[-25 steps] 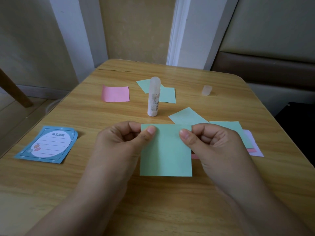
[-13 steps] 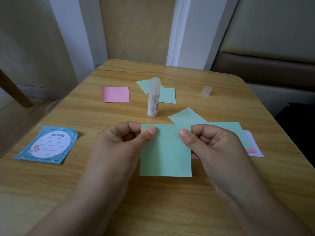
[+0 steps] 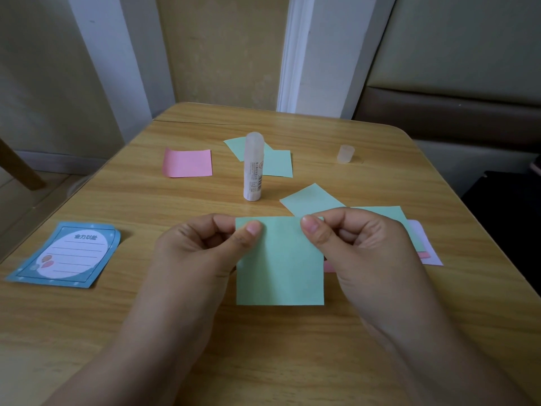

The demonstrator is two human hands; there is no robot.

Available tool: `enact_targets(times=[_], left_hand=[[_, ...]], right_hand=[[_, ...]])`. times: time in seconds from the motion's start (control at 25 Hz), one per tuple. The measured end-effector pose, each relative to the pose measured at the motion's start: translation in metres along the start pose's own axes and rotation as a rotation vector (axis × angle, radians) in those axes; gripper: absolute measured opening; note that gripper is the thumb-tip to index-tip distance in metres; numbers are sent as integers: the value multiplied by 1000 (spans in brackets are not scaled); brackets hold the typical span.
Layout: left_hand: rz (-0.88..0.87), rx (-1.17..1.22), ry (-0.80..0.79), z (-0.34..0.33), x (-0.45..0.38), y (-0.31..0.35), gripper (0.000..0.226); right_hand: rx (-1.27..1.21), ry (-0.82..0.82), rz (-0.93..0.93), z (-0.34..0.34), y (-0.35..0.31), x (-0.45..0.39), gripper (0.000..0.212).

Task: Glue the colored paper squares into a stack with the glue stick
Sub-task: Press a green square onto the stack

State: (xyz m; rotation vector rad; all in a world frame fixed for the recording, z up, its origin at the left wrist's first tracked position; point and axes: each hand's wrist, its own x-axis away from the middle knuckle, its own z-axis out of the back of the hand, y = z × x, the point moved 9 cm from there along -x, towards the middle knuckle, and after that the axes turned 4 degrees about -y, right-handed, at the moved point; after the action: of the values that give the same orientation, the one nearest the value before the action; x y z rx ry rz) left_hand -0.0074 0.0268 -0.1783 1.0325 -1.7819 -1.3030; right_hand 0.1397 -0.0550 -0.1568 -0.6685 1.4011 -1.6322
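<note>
Head view. Both hands at centre frame. Left hand [image 3: 202, 247] and right hand [image 3: 360, 244] each pinch a top corner of one green square [image 3: 279, 268]: thumbs on the near face, curled fingers behind. The square hangs flat toward the camera, top edge level, lower edge near the bench [image 3: 87, 332]; whether it touches the wood cannot be told.

Glue stick [image 3: 253, 168] stands upright, uncapped, above the square and a little left of its midline, well apart from both hands. Long axis vertical. Its cap [image 3: 345, 154] sits alone at upper right.

Key relation: the glue stick lies straight up-frame from the left thumb, so the left hand looks slightly nearer; the right would reach diagonally across the square's top edge. Either way one hand must let go of its corner first.

Other squares: a loose pile [image 3: 389, 218] of green, pink and pale lilac just behind the right hand, partly hidden by it; a green square [image 3: 310, 199] angled up-frame of that pile; two green squares [image 3: 278, 164] behind the glue stick; a pink square [image 3: 187, 162] at upper left centre.

Judgement: the held square shows no visible glue sheen; the gluing step appears pending. A blue notepad [image 3: 66, 256] lies at left, not part of the work.
</note>
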Motion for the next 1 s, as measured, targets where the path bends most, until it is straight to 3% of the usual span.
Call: enact_targets(times=[0.28, 0.48, 0.68, 1.0], left_hand=[[-5, 26, 15, 1, -1, 0, 6], [-29, 37, 23, 1, 1, 4, 4], [-6, 45, 38, 1, 1, 1, 4], [1, 43, 23, 1, 1, 0, 7]], right_hand=[[-13, -2, -15, -1, 5, -1, 30], [2, -28, -59, -5, 13, -2, 57], [8, -32, -37, -4, 6, -2, 41], [1, -22, 6, -3, 4, -1, 33]])
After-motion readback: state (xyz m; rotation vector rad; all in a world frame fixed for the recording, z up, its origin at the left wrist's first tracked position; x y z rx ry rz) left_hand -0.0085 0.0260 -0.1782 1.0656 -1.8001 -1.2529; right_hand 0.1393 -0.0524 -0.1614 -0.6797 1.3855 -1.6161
